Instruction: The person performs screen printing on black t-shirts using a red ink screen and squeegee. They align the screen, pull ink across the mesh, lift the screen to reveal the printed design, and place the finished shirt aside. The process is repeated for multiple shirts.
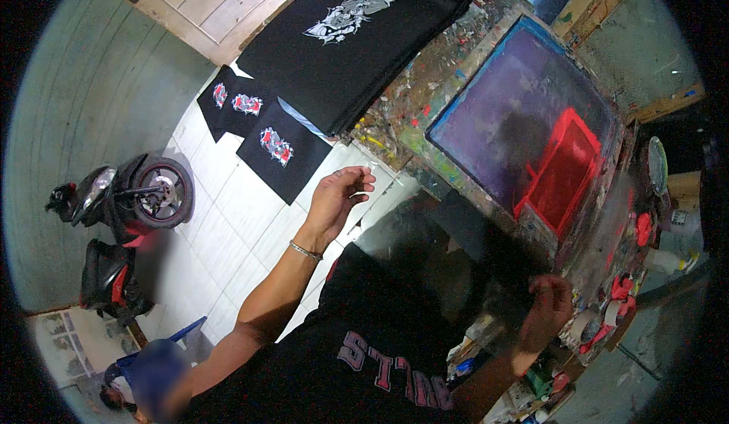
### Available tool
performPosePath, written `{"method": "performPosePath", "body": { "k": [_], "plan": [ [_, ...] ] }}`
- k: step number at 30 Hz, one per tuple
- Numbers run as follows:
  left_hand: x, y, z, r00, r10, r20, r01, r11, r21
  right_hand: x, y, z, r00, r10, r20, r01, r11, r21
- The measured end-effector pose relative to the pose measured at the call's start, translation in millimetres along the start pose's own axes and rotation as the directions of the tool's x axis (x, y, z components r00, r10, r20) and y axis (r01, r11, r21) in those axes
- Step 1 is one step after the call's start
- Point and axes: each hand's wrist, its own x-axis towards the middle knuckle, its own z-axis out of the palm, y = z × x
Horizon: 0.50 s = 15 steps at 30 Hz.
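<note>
- My left hand [338,196] lifts one edge of a dark transparent sheet [440,249], fingers pinched.
- My right hand [548,302] grips its other edge.
- The screen frame [524,128] holds red ink [566,169].

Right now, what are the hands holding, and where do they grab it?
The left hand and right hand seem to hold a clear plastic sheet by its opposite edges; the exact grip is blurred.

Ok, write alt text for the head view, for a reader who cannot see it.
Seen from above, a person lifts a clear sheet off a paint-spattered table, left hand pinching one corner, right hand gripping another. A screen-printing frame smeared with red ink sits beyond it, with printed black shirts stacked further left and a motorbike on the tiled floor.
</note>
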Motion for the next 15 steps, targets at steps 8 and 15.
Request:
{"method": "performPosePath", "body": {
  "k": [8, 15],
  "plan": [
    [6, -4, 30, 0.994, 0.093, -0.063, -0.083, 0.985, 0.148, -27, 21, -45, 0.976, 0.182, -0.119, -0.201, 0.963, -0.182],
    [14, -30, 89, 0.756, 0.578, 0.308, -0.65, 0.605, 0.459, -65, 128, -158, 0.959, 0.216, -0.182, -0.254, 0.942, -0.221]
  ]
}}
